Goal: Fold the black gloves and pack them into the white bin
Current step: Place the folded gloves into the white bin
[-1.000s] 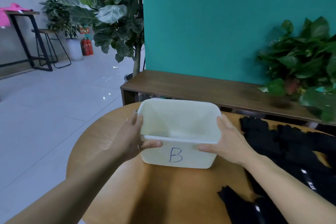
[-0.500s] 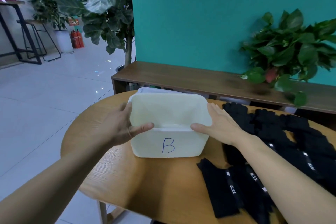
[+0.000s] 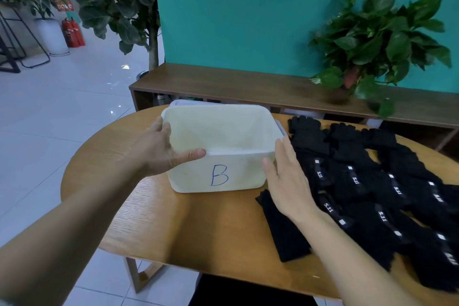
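Observation:
The white bin (image 3: pixel 244 179), marked with a blue "B", stands empty on the round wooden table (image 3: pixel 198 228). My left hand (image 3: pixel 161 149) grips its left front corner, with the thumb along the front rim and the fingers round the left wall. Beside the bin's right front corner is my right hand (image 3: pixel 285 176), its fingers straight and the thumb at the corner. Several black gloves (image 3: pixel 360 181) with white labels lie flat in overlapping rows to the right of the bin. One glove (image 3: pixel 283 228) lies apart, partly under my right wrist.
A low dark wooden bench (image 3: pixel 248 87) runs behind the table along the teal wall, with a potted plant (image 3: pixel 372 40) on it at the right. A tall leafy plant (image 3: pixel 116 2) stands at the left. Tiled floor lies to the left of the table.
The view has swung to the right, so more of the gloves show. My right hand has loosened from the bin's right side and its fingers are now straight. My left hand keeps its grip.

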`<action>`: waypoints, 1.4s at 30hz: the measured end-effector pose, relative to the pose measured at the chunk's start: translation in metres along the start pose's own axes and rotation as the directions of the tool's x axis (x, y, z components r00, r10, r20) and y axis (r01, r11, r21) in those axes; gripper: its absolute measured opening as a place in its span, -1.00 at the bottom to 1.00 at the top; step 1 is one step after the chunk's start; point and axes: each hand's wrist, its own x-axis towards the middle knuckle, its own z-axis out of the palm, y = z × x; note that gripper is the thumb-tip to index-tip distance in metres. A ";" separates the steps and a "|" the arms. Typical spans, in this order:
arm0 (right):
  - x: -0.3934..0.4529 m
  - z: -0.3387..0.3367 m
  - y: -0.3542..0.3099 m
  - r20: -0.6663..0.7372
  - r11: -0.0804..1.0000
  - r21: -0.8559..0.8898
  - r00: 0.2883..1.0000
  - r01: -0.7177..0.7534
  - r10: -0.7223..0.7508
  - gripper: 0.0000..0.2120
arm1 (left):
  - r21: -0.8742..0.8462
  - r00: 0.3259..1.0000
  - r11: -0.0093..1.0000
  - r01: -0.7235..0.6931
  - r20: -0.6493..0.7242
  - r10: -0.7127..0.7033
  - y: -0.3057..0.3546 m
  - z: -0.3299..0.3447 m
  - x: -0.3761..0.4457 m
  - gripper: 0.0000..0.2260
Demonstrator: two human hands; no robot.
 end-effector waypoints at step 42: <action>-0.035 0.039 0.016 0.586 0.941 -0.319 0.804 0.116 0.099 -0.48 | -0.041 0.996 0.996 0.084 -0.002 -0.084 0.017 0.014 0.003 0.23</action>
